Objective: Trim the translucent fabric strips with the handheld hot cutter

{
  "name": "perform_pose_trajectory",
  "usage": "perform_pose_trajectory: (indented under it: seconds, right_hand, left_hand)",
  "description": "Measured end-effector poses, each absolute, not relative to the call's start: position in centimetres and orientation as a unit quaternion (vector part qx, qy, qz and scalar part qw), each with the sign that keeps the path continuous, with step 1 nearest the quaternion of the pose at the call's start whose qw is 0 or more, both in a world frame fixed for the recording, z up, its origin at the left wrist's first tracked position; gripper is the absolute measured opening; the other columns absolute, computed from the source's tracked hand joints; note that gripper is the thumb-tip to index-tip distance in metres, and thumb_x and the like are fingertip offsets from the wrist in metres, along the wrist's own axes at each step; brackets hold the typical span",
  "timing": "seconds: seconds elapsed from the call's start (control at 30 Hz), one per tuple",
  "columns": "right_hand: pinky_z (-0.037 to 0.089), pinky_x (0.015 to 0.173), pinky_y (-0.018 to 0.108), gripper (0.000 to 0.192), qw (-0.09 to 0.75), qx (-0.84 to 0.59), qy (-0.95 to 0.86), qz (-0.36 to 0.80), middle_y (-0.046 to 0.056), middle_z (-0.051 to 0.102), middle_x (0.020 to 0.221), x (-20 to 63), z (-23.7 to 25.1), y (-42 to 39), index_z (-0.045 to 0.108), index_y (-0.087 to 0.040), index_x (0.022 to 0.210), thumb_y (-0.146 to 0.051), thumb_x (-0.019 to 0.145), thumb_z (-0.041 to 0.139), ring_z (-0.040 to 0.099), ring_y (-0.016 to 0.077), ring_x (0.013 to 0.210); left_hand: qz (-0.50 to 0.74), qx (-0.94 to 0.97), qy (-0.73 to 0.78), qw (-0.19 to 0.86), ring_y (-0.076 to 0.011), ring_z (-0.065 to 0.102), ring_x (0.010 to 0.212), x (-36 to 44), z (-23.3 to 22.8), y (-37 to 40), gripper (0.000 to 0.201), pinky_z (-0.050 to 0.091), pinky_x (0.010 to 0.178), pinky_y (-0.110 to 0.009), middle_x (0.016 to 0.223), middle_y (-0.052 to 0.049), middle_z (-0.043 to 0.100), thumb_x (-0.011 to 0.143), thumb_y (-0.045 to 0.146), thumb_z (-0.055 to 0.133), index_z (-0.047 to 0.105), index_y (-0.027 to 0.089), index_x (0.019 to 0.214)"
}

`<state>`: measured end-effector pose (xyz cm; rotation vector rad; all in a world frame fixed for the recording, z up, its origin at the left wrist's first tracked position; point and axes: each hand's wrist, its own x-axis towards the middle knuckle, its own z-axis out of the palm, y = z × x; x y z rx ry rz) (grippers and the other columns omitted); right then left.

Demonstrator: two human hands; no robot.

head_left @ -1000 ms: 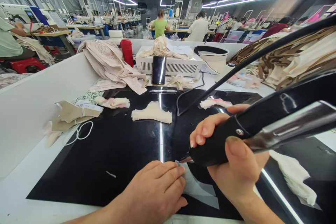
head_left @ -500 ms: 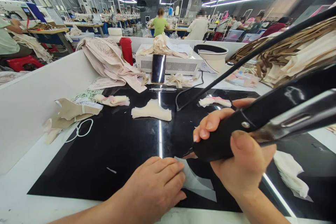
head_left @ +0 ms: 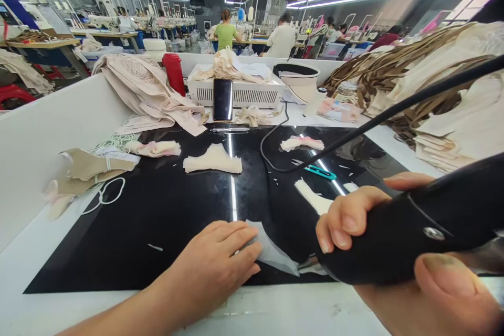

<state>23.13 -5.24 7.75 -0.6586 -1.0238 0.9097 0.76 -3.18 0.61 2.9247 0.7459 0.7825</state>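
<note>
My left hand (head_left: 218, 260) lies with its fingers stretched flat over a thin, pale grey translucent piece of material (head_left: 270, 247) on the black mat (head_left: 118, 241). In my right hand (head_left: 354, 220) is a thick black corded hand tool (head_left: 394, 231), with fingers and thumb wrapped round it. Its metal tip (head_left: 311, 266) touches or nearly touches the right end of the piece. Beyond my right hand lie a cream cut fabric strip (head_left: 311, 194) and a pair of teal-handled snips (head_left: 321, 171). A stack of cream fabric pieces (head_left: 212, 160) sits farther back.
The tool's black cable (head_left: 394, 113) loops over the mat. At the back stand a white vented box (head_left: 252, 95), a phone (head_left: 222, 100) and a red bottle (head_left: 173, 73). Pale fabric (head_left: 145, 84) heaps up left, brown and cream fabric (head_left: 444, 73) right. White panels (head_left: 51, 142) border the table.
My right hand has moved right and closer to me, taking the tool tip from the piece's upper-left edge to its right end. My left hand stays on the piece. The view has shifted slightly.
</note>
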Motion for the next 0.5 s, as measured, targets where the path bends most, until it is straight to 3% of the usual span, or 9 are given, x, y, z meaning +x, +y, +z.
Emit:
perform_pose_trajectory:
  seconds: [0.1, 0.33, 0.5]
  right_hand:
    - [0.059, 0.048, 0.028, 0.041, 0.729, -0.301, -0.462, 0.405, -0.003, 0.069, 0.073, 23.3, 7.5, -5.6, 0.068, -0.031, 0.113, -0.044, 0.082, 0.092, 0.061, 0.0157, 0.056]
    - [0.058, 0.048, 0.031, 0.04, 0.737, -0.285, -0.489, 0.368, -0.002, 0.068, 0.073, 22.8, 7.0, -5.7, 0.066, -0.027, 0.114, -0.045, 0.086, 0.088, 0.062, 0.0168, 0.056]
    - [0.058, 0.049, 0.031, 0.041, 0.742, -0.284, -0.486, 0.364, -0.001, 0.069, 0.074, 22.9, 6.9, -5.8, 0.065, -0.026, 0.116, -0.043, 0.087, 0.089, 0.062, 0.017, 0.056]
  left_hand:
    - [0.258, 0.938, 0.233, -0.002, -0.0225, 0.075, 0.117, 0.6, 0.5, -3.1, 0.031, 0.063, 0.092, -0.037, 0.127, -0.008, 0.079, 0.118, 0.028, 0.042, 0.069, 0.016, 0.123]
    - [0.274, 0.936, 0.215, -0.043, -0.0202, 0.072, 0.116, 0.4, 1.0, -3.0, 0.021, 0.052, 0.116, -0.04, 0.121, -0.003, 0.079, 0.116, 0.023, 0.05, 0.07, 0.015, 0.119]
    - [0.234, 0.951, 0.2, -0.027, -0.0175, 0.069, 0.088, 1.6, 2.1, -2.9, 0.019, 0.059, 0.089, -0.034, 0.093, -0.001, 0.072, 0.114, 0.016, 0.051, 0.068, 0.016, 0.106]
